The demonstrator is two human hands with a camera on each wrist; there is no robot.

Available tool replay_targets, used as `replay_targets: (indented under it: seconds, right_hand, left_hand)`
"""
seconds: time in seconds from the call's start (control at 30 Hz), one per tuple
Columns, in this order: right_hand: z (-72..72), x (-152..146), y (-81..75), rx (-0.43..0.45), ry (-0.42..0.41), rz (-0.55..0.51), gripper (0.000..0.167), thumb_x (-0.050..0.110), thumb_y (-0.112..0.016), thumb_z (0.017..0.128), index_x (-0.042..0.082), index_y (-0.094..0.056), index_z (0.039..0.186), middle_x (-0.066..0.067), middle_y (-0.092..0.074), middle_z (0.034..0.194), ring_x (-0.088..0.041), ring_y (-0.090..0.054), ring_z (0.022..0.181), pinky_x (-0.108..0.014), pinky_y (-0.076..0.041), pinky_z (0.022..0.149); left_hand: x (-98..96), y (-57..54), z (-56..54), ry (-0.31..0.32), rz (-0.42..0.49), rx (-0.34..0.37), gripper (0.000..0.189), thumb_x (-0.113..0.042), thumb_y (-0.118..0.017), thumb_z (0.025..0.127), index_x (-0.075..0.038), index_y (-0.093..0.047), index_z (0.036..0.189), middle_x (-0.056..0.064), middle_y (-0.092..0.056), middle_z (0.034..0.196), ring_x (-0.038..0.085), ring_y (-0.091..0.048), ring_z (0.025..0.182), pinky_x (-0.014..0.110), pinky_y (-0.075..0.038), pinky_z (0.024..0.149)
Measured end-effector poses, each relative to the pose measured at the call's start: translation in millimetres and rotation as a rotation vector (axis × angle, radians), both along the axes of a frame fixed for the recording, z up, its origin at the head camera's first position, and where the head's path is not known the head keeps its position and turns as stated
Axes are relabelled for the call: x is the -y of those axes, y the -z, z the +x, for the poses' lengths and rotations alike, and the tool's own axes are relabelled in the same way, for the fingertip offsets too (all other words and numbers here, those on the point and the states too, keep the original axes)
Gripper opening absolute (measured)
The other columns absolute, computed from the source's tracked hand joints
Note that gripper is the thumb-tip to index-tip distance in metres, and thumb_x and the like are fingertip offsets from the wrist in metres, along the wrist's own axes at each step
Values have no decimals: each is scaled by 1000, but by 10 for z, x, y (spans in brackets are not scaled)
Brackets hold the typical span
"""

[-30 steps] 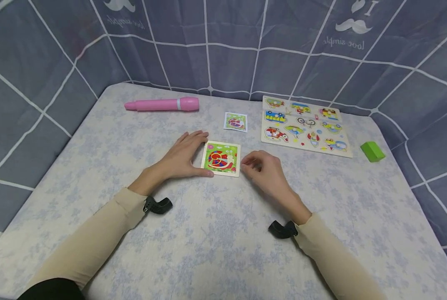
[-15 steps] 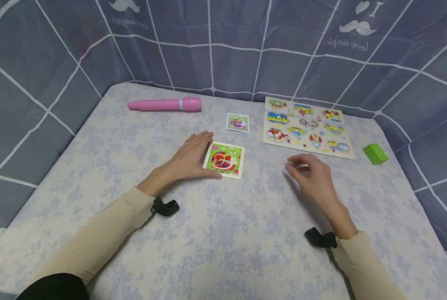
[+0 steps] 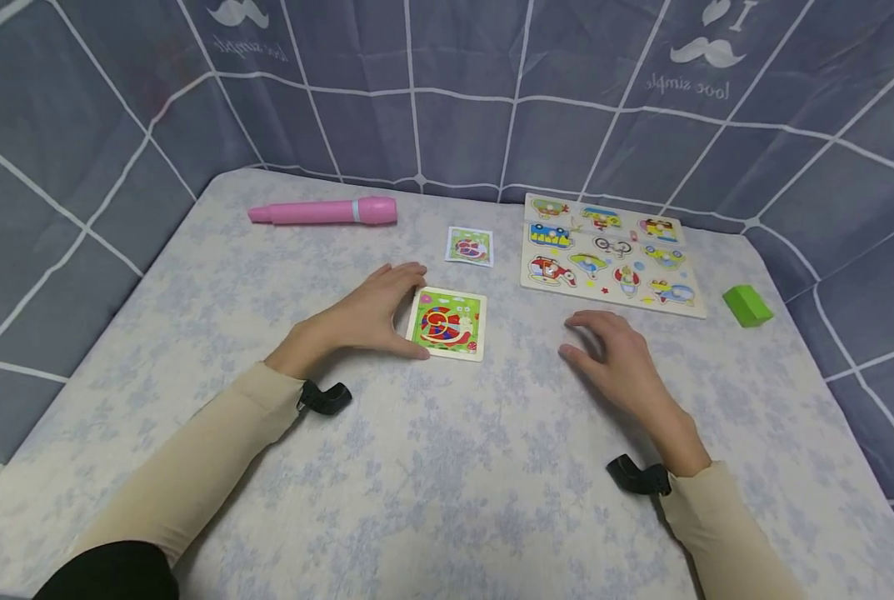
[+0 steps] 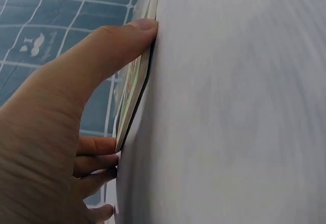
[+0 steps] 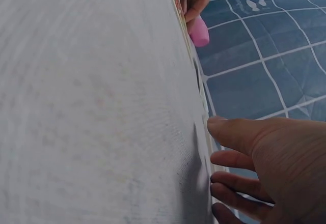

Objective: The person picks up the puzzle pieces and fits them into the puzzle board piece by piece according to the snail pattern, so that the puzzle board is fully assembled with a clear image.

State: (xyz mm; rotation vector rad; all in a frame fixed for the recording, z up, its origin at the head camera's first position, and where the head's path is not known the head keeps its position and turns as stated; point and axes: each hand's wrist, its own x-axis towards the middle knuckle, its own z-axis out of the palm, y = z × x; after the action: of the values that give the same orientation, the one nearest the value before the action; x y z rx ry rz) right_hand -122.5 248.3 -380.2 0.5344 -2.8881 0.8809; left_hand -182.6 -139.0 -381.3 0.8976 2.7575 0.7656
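A square wooden snail puzzle [image 3: 448, 323] lies flat on the table in the head view, its coloured snail picture facing up. My left hand [image 3: 367, 315] holds it by the left side: the thumb is at the near edge and the index finger at the far left corner. In the left wrist view, the thumb [image 4: 109, 48] lies along the edge of the puzzle [image 4: 133, 94]. To the right, apart from the puzzle, my right hand [image 3: 621, 362] holds nothing; its thumb and fingers are spread apart and loosely bent, low over the table.
A small snail picture card [image 3: 470, 247] lies beyond the puzzle. A pink marker-shaped stick [image 3: 322, 212] is at the back left. At the back right sit a vehicle puzzle board [image 3: 611, 254] and a green block [image 3: 747, 306]. A grey checked curtain [image 3: 461, 92] borders the table.
My right hand has moved right, away from the puzzle's right edge, and its thumb and fingers have parted. The puzzle and left hand have shifted slightly to the right and nearer.
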Motion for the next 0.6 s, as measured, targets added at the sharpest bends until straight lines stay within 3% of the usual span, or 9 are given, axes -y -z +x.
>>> replay_targets:
  seconds: [0.27,0.47,0.6]
  right_hand:
    - [-15,16,28,17,8,24,43,23,-75,99,1,-66,135,-22,-61,144,-43,-50,140,-66,-37,117]
    - [-7,22,12,5,29,53,51,24,-74,100,-1,-60,142,-25,-53,152,-45,-43,146,-68,-34,119]
    - [-18,8,-39,-26,46,75,65,28,-73,101,0,-48,154,-25,-38,164,-46,-33,153,-69,-31,121]
  left_hand:
    - [-151,51,10,-38,-35,-33,106,-65,-89,70,-1,-52,145,14,-40,167,27,-25,161,52,-9,135]
    - [-111,49,48,-51,-26,-33,117,-65,-88,74,0,-40,159,15,-34,170,27,-21,163,52,-5,136]
    - [5,-13,76,-103,-15,-96,111,-65,-81,83,-1,-36,162,16,-31,172,30,-20,163,56,-3,135]
